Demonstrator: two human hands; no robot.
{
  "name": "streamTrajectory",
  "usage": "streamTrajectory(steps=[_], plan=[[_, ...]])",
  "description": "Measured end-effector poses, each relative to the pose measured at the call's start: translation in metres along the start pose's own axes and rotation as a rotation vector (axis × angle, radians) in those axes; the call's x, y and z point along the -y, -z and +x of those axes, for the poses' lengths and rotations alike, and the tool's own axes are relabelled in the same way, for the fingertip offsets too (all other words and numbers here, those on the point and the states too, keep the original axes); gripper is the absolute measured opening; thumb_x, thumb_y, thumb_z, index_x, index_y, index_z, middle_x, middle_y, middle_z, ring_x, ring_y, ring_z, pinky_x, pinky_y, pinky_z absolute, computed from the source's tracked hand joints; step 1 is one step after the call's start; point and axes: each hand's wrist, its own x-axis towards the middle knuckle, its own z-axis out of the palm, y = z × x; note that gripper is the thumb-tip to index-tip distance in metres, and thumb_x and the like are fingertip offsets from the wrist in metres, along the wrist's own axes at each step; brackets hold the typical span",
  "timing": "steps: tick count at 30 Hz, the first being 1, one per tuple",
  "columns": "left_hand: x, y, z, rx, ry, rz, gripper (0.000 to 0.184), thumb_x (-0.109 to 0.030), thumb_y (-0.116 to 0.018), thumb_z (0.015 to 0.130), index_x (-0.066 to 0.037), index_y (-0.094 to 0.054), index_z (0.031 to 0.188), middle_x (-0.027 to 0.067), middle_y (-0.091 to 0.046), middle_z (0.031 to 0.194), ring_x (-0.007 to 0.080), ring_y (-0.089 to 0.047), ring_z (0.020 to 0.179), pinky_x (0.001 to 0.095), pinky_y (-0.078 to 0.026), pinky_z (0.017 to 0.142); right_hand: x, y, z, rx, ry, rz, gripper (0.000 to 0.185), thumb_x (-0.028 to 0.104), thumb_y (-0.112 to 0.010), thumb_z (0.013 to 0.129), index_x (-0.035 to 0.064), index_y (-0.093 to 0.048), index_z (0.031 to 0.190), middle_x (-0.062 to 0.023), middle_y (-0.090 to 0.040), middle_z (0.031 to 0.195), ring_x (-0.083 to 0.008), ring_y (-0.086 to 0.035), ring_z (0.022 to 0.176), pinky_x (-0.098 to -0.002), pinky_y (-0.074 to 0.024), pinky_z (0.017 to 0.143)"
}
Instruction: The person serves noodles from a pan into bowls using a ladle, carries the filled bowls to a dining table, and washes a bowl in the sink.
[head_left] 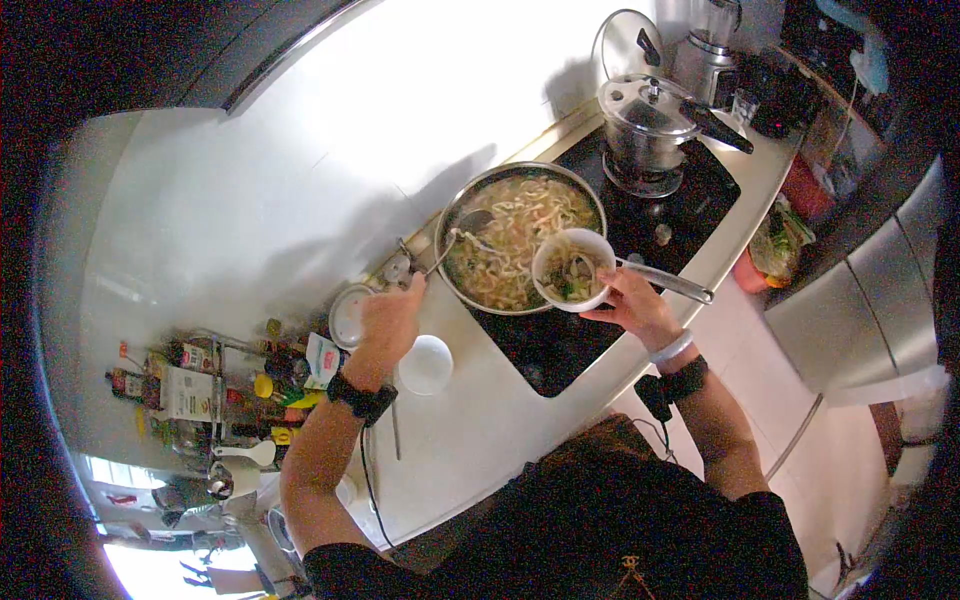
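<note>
A ladle (474, 222) in the left hand (391, 318) reaches into noodles (530, 205) in a pan (523, 170) on the cooktop (550, 355), while the right hand (632, 302) holds a serving bowl (600, 250) above the pan's near right side. Behind and to the right, a pressure cooker (648, 135) stands on the cooktop, with a glass lid (622, 45) behind it and a blender (705, 62) beyond, farther right. A second bowl (426, 365) sits on the tabletop (450, 450) left of the cooktop, and condiment bottles (264, 386) cluster farther left.
</note>
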Motion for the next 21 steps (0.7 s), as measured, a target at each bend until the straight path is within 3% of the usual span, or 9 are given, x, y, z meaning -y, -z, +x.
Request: streamTrajectory(steps=[4, 6, 10, 12, 13, 15, 19, 21], plan=[[0.005, -0.007, 0.004, 0.03, -0.025, -0.14, 0.03, -0.009, -0.053, 0.076, -0.005, -0.053, 0.106, 0.0183, -0.063, 0.081, 0.0321, -0.064, 0.074, 0.0466, -0.047, 0.06, 0.0, -0.001, -0.006, -0.045, 0.034, -0.008, 0.039, 0.03, -0.061, 0.084, 0.0088, -0.051, 0.115, -0.0069, -0.056, 0.113, -0.0227, -0.056, 0.105, -0.0484, -0.0498, 0.085], [0.022, -0.012, 0.011, 0.008, -0.154, -0.471, 0.025, -0.011, -0.055, 0.074, -0.002, -0.058, 0.097, 0.0197, -0.063, 0.082, 0.0295, -0.064, 0.078, 0.0455, -0.047, 0.061, 0.004, -0.012, -0.01, -0.137, 0.017, -0.014, 0.031, 0.033, -0.056, 0.088, 0.0097, -0.054, 0.108, -0.0003, -0.05, 0.081, -0.0124, -0.055, 0.08, -0.0425, -0.0535, 0.081], [0.044, -0.04, 0.029, -0.05, -0.259, -0.687, 0.028, -0.016, -0.059, 0.073, -0.002, -0.061, 0.097, 0.0146, -0.063, 0.077, 0.0249, -0.062, 0.072, 0.0415, -0.046, 0.057, -0.004, 0.002, -0.009, -0.057, -0.002, -0.005, 0.03, 0.032, -0.058, 0.086, 0.0105, -0.054, 0.108, -0.0013, -0.055, 0.091, -0.0147, -0.057, 0.088, -0.0431, -0.0528, 0.082], [0.04, -0.018, 0.028, 0.4, 0.039, -0.894, 0.039, -0.023, -0.063, 0.073, -0.003, -0.061, 0.106, 0.0065, -0.059, 0.072, 0.0156, -0.057, 0.064, 0.0317, -0.042, 0.051, -0.009, 0.005, -0.009, -0.047, 0.006, 0.044, 0.032, 0.031, -0.059, 0.086, 0.0096, -0.053, 0.109, -0.0043, -0.057, 0.107, -0.0175, -0.057, 0.096, -0.0435, -0.0523, 0.082], [0.042, -0.02, 0.027, 0.4, 0.039, -0.894, 0.039, -0.023, -0.063, 0.073, -0.003, -0.061, 0.106, 0.0065, -0.059, 0.072, 0.0156, -0.057, 0.064, 0.0317, -0.042, 0.051, -0.006, -0.001, -0.012, -0.047, 0.006, 0.044, 0.032, 0.031, -0.059, 0.086, 0.0096, -0.053, 0.109, -0.0043, -0.057, 0.107, -0.0175, -0.057, 0.096, -0.0435, -0.0523, 0.082], [0.05, -0.028, 0.023, 0.5, 0.103, -1.141, 0.039, -0.026, -0.064, 0.075, -0.005, -0.061, 0.107, 0.0016, -0.052, 0.068, 0.0084, -0.048, 0.058, 0.023, -0.035, 0.047, 0.004, -0.018, -0.019, -0.083, 0.028, 0.037, 0.031, 0.03, -0.059, 0.086, 0.0097, -0.054, 0.108, -0.0042, -0.057, 0.107, -0.016, -0.058, 0.094, -0.0436, -0.0522, 0.082], [0.041, 0.017, 0.006, 0.485, 0.22, -1.299, 0.036, -0.025, -0.065, 0.075, -0.007, -0.061, 0.107, 0.0005, -0.048, 0.064, 0.0057, -0.042, 0.053, 0.0197, -0.03, 0.045, 0.005, -0.012, -0.014, -0.101, -0.001, 0.023, 0.031, 0.03, -0.059, 0.086, 0.0093, -0.054, 0.108, -0.0039, -0.057, 0.105, -0.0152, -0.057, 0.092, -0.0443, -0.052, 0.083], [0.05, 0.012, 0.001, 0.109, -0.192, -1.219, 0.035, -0.025, -0.065, 0.075, -0.008, -0.061, 0.106, -0.0022, -0.046, 0.063, 0.0055, -0.039, 0.051, 0.0205, -0.028, 0.043, 0.001, -0.005, -0.012, -0.074, 0.005, 0.028, 0.032, 0.031, -0.059, 0.086, 0.009, -0.054, 0.109, -0.0038, -0.057, 0.106, -0.0156, -0.057, 0.095, -0.0449, -0.0518, 0.083]])
